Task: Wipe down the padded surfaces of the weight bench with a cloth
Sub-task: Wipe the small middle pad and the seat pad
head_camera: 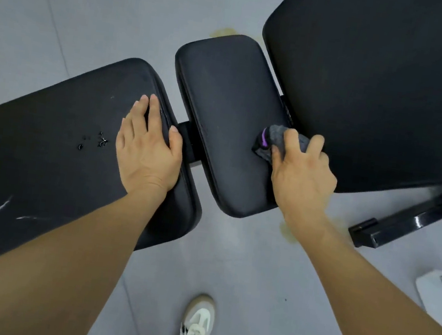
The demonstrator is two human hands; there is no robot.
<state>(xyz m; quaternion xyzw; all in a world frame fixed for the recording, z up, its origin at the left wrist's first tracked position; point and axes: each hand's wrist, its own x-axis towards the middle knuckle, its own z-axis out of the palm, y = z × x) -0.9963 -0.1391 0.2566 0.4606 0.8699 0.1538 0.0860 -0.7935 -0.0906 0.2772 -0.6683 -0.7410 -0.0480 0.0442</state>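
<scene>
A black weight bench fills the view in three padded parts. The long pad [46, 148] on the left shows small tears and white scuffs. My left hand [147, 145] lies flat on its right end, fingers spread, thumb over the edge. The small middle pad [223, 105] sits between the other two. My right hand [301, 170] grips a grey cloth [276, 139] with a purple stripe, pressed on the middle pad's right edge. The large pad [390, 86] rises at the upper right.
The floor [64, 17] is pale grey with yellowish stains near the bench. A black metal frame foot [393, 228] sticks out at the right. A white object [441, 286] lies at the right edge. My white sneaker [195, 328] stands at the bottom centre.
</scene>
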